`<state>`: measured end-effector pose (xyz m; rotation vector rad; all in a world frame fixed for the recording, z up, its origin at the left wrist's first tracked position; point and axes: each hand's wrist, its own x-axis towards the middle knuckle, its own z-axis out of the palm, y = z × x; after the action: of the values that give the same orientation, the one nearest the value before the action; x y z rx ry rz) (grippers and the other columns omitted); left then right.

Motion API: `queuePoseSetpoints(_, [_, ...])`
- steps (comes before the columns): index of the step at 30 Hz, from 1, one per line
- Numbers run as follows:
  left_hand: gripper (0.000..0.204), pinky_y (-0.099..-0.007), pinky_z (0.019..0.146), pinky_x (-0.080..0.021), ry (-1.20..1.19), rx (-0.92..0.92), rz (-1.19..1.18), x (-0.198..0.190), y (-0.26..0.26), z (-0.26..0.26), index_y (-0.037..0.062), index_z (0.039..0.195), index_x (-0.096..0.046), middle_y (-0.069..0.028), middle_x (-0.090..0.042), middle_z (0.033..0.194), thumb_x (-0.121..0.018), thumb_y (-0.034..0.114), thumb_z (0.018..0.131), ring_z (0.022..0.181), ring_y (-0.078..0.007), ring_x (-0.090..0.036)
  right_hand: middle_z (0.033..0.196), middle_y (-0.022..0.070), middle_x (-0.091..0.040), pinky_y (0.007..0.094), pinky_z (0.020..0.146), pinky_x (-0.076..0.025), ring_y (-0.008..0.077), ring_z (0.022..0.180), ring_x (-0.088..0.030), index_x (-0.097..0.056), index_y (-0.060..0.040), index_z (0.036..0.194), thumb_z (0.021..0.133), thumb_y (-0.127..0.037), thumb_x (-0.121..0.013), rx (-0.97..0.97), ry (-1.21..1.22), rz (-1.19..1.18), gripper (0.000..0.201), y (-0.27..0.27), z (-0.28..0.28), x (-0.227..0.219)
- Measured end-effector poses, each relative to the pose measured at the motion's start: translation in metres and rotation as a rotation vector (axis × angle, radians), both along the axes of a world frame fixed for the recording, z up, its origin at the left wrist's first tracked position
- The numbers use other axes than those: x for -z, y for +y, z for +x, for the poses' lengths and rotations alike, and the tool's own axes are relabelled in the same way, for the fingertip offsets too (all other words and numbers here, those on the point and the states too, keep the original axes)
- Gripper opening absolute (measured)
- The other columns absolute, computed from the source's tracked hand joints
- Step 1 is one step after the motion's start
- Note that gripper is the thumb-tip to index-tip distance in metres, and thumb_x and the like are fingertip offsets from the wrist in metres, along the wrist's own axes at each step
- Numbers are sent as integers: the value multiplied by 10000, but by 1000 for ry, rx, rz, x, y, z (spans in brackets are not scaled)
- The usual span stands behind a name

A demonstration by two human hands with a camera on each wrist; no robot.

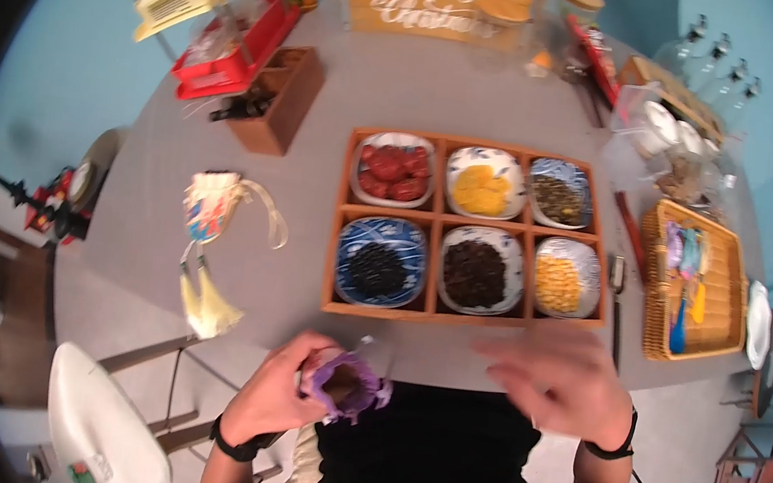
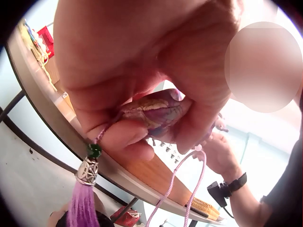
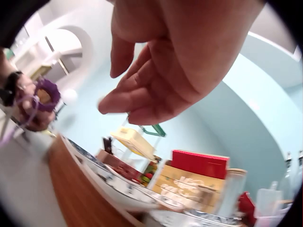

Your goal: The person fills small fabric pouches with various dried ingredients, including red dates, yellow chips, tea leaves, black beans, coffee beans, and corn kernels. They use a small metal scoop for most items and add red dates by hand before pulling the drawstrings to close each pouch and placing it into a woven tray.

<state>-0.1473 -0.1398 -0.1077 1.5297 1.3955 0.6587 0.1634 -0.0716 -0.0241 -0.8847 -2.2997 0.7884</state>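
Note:
My left hand (image 1: 282, 388) grips a purple drawstring pouch (image 1: 345, 386), its ruffled mouth facing up at the table's front edge. In the left wrist view the fingers curl round the pouch (image 2: 158, 113), and a purple tassel (image 2: 84, 203) with a green bead hangs from it. My right hand (image 1: 571, 385), blurred, hovers in front of the lower right of a wooden six-compartment tray (image 1: 378, 312). In the right wrist view that hand (image 3: 161, 71) has loosely bent fingers and nothing visible in them. Bowls hold red dried fruit (image 1: 395, 172), dark pieces (image 1: 474, 274) and yellow grains (image 1: 557, 284).
A cream pouch (image 1: 210, 205) with yellow tassels lies left of the tray. Behind it stand a wooden box (image 1: 278, 103) and a red basket (image 1: 235, 59). To the right are a wicker basket (image 1: 725, 312) with small spoons, a dark utensil (image 1: 617, 308) and jars.

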Motion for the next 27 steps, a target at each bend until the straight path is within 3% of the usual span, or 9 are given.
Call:
queuePoseSetpoints(2, [551, -273, 776, -486, -90, -24, -8, 9, -2, -1, 29, 1101, -564, -52, -622, 901, -817, 50, 612, 829, -126, -592, 803, 112, -686, 372, 702, -522, 289, 718, -639, -676, 2, 1084, 797, 25, -648, 239, 35, 239, 289, 7, 37, 18])
queuePoseSetpoints(4, [548, -271, 823, -485, -122, -77, -67, -3, 0, 7, 14, 1094, -557, -55, -630, 914, -831, 35, 619, 873, -129, -607, 866, 145, -678, 376, 754, -508, 316, 821, -641, -642, 19, 1130, 809, 49, -623, 635, -56, 115, 323, -5, 58, 13])
queuePoseSetpoints(6, [550, -276, 850, -482, -143, -75, -60, -1, 2, 7, 9, 1090, -551, -67, -637, 964, -834, 22, 619, 913, -135, -616, 973, 173, -653, 369, 786, -498, 328, 904, -627, -606, 15, 1193, 816, 55, -611, 710, -135, 286, 379, -10, 78, 30])
queuePoseSetpoints(9, [590, -264, 872, -471, -161, -33, -13, -8, 7, 13, 22, 1095, -536, -78, -623, 1077, -846, 3, 593, 946, -120, -602, 1016, 180, -603, 393, 805, -487, 361, 933, -592, -591, 11, 1194, 814, -10, -667, 1013, -260, 149, 388, -36, 90, 59])
queuePoseSetpoints(13, [608, -298, 916, -450, -236, 44, 69, -11, 15, 41, 28, 1084, -532, -141, -532, 1314, -841, -33, 564, 1072, -165, -572, 984, 176, -573, 433, 821, -472, 370, 952, -559, -610, 23, 1043, 815, -68, -691, 1177, -471, 189, 259, -52, 96, 99])
queuePoseSetpoints(18, [585, -325, 954, -443, -167, 159, 169, -20, 31, 79, 45, 1073, -539, -159, -514, 1354, -836, -35, 576, 1151, -230, -553, 932, 184, -590, 413, 762, -483, 353, 875, -582, -583, 29, 956, 833, -62, -675, 1337, -397, 160, 178, -56, 100, 114])
queuePoseSetpoints(21, [527, -348, 956, -459, -201, 282, 122, -26, 39, 105, 49, 1080, -537, -156, -475, 1401, -823, 12, 639, 1214, -292, -543, 879, 185, -620, 385, 691, -490, 344, 749, -599, -581, 26, 959, 869, -69, -651, 1415, -123, 17, 148, -54, 102, 113])
queuePoseSetpoints(25, [502, -350, 936, -476, -149, 347, 216, -24, 50, 137, 47, 1105, -525, -153, -470, 1392, -796, 45, 682, 1171, -326, -564, 815, 60, -635, 229, 635, -459, 88, 705, -563, -602, 34, 1043, 967, -99, -552, 1335, 567, -124, 162, -56, 104, 101])
queuePoseSetpoints(27, [488, -358, 912, -486, -72, 332, 217, -26, 52, 146, 48, 1102, -523, -147, -486, 1363, -786, 58, 691, 1139, -334, -575, 828, 68, -642, 230, 647, -459, 95, 707, -564, -603, 39, 1066, 962, -93, -558, 1335, 669, -97, 174, -57, 103, 94])
